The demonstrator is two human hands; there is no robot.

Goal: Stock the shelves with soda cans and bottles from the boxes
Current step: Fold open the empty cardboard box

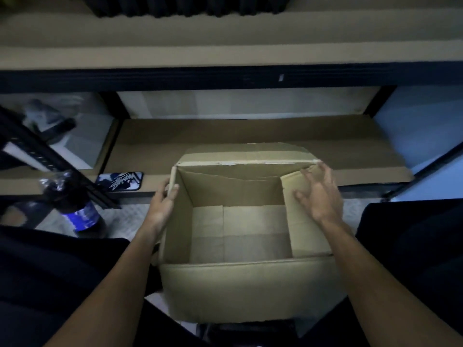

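An open cardboard box (238, 289) stands on the floor between my knees, and nothing lies inside it. My left hand (162, 204) grips the box's left wall near its far corner, thumb inside. My right hand (318, 194) lies with spread, straight fingers on the right flap, which is folded inward. A dark soda bottle (77, 209) with a blue label stands on the floor to the left. The low shelf (250, 136) behind the box is lined with cardboard and bare. Dark cans (188, 6) sit blurred on the upper shelf at the top edge.
A dark phone (120, 181) with a white graphic lies on the low shelf's front left edge. A black slotted upright (37, 151) slants at left, with another dark bottle (50, 118) behind it. My dark-clothed legs flank the box.
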